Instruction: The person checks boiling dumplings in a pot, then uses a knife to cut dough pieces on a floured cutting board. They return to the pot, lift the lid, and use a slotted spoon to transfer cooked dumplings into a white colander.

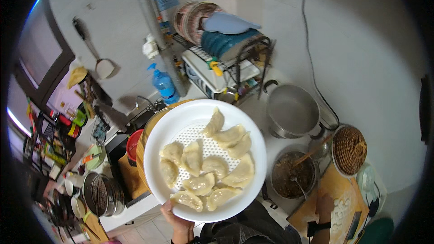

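My left hand [178, 222] grips the lower left rim of a round white plate [152, 135] with a perforated insert. Several cooked-looking dumplings [199, 183] lie on it, most towards its lower and right parts. My right hand [324, 205], with a black watch on the wrist, is low at the right over a floured wooden board [334, 184]. Beside its fingers are small pieces of dough [340, 213]. The finger positions are too unclear to tell whether it holds anything. A pot of dark filling [288, 188], with a spoon and a wooden utensil in it, stands just left of the board.
A large metal pot [293, 110] stands on the counter behind the filling. Beyond the plate are a dish rack [242, 61] and a blue pump bottle [165, 87]. At left are a sink with a red basin [134, 144] and stacked pots [101, 195]. A woven lid [351, 149] lies at right.
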Action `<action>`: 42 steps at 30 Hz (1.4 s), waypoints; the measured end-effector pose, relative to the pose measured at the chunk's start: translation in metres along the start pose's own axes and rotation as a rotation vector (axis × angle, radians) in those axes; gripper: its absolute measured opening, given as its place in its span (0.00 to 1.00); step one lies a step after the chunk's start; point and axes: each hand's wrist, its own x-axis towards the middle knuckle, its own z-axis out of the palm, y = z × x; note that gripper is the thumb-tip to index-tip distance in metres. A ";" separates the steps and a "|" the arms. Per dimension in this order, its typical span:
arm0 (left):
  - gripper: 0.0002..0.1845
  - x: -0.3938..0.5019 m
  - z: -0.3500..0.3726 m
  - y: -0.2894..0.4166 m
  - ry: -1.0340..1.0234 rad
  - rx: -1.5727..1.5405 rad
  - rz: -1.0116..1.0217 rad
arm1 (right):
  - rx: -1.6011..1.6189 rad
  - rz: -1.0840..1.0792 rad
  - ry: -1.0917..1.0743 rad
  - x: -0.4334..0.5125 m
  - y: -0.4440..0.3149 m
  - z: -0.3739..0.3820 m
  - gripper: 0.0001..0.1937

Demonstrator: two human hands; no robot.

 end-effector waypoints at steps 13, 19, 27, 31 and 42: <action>0.36 0.005 -0.107 -0.009 0.353 -0.012 0.516 | 0.547 -1.558 -0.149 0.004 -0.464 -0.158 0.16; 0.34 -0.011 -0.123 -0.013 0.652 -0.023 0.390 | 0.128 -1.668 0.078 -0.068 -0.600 -0.099 0.24; 0.37 -0.015 -0.135 -0.005 0.573 -0.104 0.593 | -0.093 -1.713 0.392 -0.053 -0.643 -0.091 0.19; 0.37 -0.014 -0.141 0.007 0.517 -0.101 0.617 | 0.003 -1.759 0.326 -0.047 -0.634 -0.123 0.18; 0.42 -0.016 -0.159 0.010 0.392 -0.058 0.443 | 0.283 -1.600 -0.097 0.028 -0.476 -0.158 0.17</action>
